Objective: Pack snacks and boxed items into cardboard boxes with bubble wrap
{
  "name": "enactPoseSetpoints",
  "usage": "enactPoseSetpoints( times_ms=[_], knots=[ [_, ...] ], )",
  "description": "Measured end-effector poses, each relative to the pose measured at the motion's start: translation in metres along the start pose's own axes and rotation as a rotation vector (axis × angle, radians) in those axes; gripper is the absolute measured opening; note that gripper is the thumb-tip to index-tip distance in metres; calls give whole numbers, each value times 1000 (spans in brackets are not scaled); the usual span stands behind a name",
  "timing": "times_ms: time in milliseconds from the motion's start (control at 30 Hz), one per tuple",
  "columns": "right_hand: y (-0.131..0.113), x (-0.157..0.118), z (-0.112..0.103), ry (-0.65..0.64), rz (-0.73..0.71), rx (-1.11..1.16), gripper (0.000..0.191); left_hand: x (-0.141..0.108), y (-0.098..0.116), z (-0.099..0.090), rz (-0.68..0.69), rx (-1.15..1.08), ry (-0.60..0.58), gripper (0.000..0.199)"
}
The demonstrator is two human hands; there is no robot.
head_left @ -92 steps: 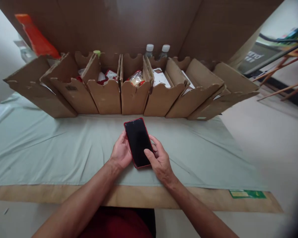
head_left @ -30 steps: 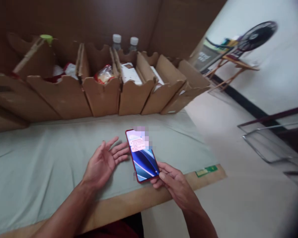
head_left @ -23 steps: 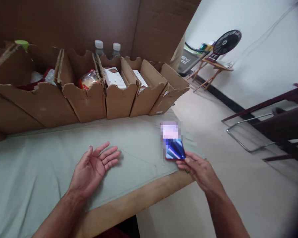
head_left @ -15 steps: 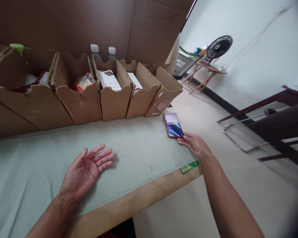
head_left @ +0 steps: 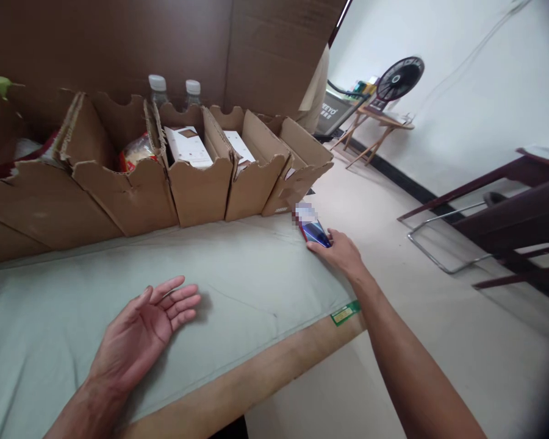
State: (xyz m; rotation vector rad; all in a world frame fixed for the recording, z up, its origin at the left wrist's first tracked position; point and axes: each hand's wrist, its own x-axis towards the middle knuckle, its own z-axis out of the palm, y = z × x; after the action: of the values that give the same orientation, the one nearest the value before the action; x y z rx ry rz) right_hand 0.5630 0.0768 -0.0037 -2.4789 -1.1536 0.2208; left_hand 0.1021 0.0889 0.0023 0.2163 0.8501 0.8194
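My right hand (head_left: 341, 251) grips the near end of a phone (head_left: 315, 233) with a blue, lit face and a red edge, by the table's right side. Part of the phone is pixelated. My left hand (head_left: 141, 332) is palm up with its fingers apart and holds nothing, over the pale green cloth (head_left: 238, 274). Near my right forearm, a green label (head_left: 345, 313) lies at the table's wooden edge (head_left: 256, 378).
Open cardboard bins (head_left: 201, 192) line the back, with white boxes (head_left: 188, 146) and a red packet (head_left: 137, 152) inside. Two bottles (head_left: 193, 91) stand behind them. At the right are a fan (head_left: 400, 79) on a small wooden table (head_left: 379, 119) and dark furniture (head_left: 512, 213).
My right hand has moved up along the phone, its thumb now on the near side, and the phone is tilted more. My left hand stays open; the view has shifted slightly.
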Motion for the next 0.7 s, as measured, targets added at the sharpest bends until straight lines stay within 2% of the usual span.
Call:
enactPoseSetpoints(
  times_ms=[67, 233, 400, 533, 633, 700],
  knots=[
    [-3, 0, 5, 10, -15, -87, 78, 0, -1, -1, 5, 17, -21, 40],
    [1, 5, 5, -15, -35, -201, 84, 0, -2, -3, 22, 26, -50, 42],
    [11, 9, 3, -22, -65, -224, 77, 1, -2, -4, 28, 32, -75, 46],
    [11, -1, 1, 47, -119, -203, 79, 2, -6, -4, 58, 73, -94, 50],
    [-2, -23, 5, 134, -219, -169, 68, -3, -9, -5, 177, 218, -83, 47],
    [-21, -44, 15, 134, -342, -128, 58, -12, -8, -8, 328, 487, -63, 45]
  ],
)
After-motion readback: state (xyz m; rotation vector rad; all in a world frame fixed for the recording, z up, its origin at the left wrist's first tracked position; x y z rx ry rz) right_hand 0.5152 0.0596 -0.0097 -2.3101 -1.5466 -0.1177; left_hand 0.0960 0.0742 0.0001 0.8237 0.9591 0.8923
